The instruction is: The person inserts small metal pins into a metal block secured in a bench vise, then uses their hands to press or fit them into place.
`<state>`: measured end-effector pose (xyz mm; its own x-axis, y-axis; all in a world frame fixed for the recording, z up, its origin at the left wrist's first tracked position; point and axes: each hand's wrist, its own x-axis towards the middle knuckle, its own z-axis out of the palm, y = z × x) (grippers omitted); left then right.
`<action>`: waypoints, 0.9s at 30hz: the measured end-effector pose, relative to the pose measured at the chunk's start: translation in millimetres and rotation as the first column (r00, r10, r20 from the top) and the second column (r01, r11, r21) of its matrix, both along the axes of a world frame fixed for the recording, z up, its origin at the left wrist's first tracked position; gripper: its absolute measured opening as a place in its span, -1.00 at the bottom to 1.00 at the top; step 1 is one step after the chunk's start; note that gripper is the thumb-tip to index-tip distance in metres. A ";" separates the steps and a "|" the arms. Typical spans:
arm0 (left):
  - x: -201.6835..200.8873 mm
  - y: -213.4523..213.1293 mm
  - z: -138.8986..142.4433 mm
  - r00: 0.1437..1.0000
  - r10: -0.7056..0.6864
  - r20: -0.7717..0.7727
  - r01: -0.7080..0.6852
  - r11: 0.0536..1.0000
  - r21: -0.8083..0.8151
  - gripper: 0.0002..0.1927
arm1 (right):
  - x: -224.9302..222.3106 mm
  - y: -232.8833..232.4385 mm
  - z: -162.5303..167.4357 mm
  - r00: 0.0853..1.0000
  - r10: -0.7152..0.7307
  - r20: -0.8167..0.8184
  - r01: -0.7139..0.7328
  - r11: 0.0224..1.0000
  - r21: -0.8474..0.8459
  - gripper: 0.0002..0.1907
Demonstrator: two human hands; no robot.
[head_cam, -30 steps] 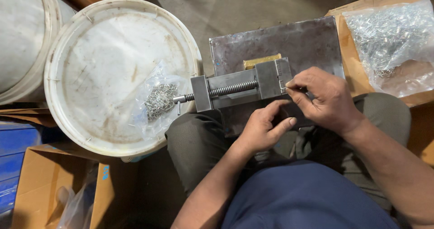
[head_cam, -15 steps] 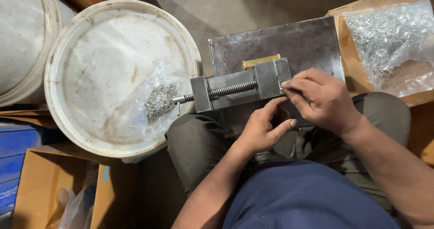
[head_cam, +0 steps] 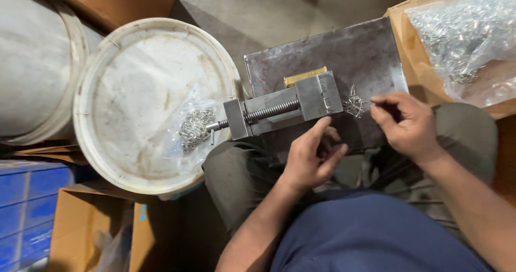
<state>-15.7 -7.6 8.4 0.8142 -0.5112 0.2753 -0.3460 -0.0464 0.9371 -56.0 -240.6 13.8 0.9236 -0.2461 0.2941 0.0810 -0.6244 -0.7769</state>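
- Small metal vise (head_cam: 285, 111): it lies on a dark steel plate (head_cam: 349, 51) across the person's lap, its screw end and handle pointing out over the white bucket lid (head_cam: 134, 89).
- Left hand (head_cam: 310, 156): resting just below the vise's block end, fingers loosely curled, thumb tip touching the lower edge of the block. It steadies rather than clamps; I see nothing pinched in it.
- Right hand (head_cam: 408, 124): near the little heap of loose metal clips (head_cam: 353, 106) that lies on the plate just beside the block end. Fingertips are drawn together as if pinching a small piece, but whether one is held is too small to tell.
- Step in hand, as I judge it: picking a single clip from the heap and feeding it to the vise.
- Next move, in my judgement, calls for a fine pinch on one clip without dragging the tangled neighbours, and the left hand keeping the vise from sliding on the plate.
- Count: one vise, one steel plate, two hands.
- One loose heap of clips, pieces too fine and tangled to number.
- One small clear bag of metal pieces (head_cam: 193, 129) on the bucket lid, touching the vise handle.
- One large clear bag of metal pieces (head_cam: 462, 35) on the cardboard box (head_cam: 400, 19) at upper right.
- One yellowish block (head_cam: 305, 77) just behind the vise.
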 end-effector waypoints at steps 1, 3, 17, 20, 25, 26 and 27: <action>-0.5 -1.4 9.1 0.980 0.072 0.188 -0.073 0.997 -0.002 -0.42 | -4.0 -2.0 -4.0 1.000 -0.003 -0.011 0.004 0.998 0.060 -0.82; -0.6 -5.2 27.5 0.822 0.184 0.539 -0.191 0.981 -0.043 -0.55 | -9.7 -6.1 -9.1 0.999 -0.009 -0.032 0.015 0.983 0.182 -0.81; 13.8 -41.9 30.9 0.690 0.183 0.700 -0.380 0.915 0.135 -0.61 | -13.8 -36.5 3.3 0.986 0.136 0.101 -0.125 0.986 -0.109 -0.80; 13.1 -42.4 25.1 0.683 0.173 0.710 -0.392 0.907 0.156 -0.60 | -12.5 -37.8 0.2 0.986 0.140 0.093 -0.130 0.986 -0.107 -0.80; 13.7 -41.5 22.6 0.684 0.184 0.706 -0.385 0.913 0.135 -0.59 | -11.6 -35.0 -3.1 0.986 0.148 0.079 -0.140 0.985 -0.103 -0.80; 14.2 -41.0 22.5 0.689 0.187 0.701 -0.386 0.912 0.135 -0.59 | -11.1 -34.2 -2.3 0.986 0.146 0.083 -0.140 0.987 -0.080 -0.80; 14.6 -40.5 22.4 0.694 0.191 0.694 -0.386 0.912 0.135 -0.59 | -10.7 -33.3 -0.7 0.986 0.143 0.084 -0.139 0.989 -0.058 -0.81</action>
<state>-1.1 -48.1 30.8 0.5950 -0.4109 0.6908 -0.7918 -0.4475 0.4158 -66.7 -273.9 13.1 0.9178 -0.0977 0.3848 0.2377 -0.6411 -0.7297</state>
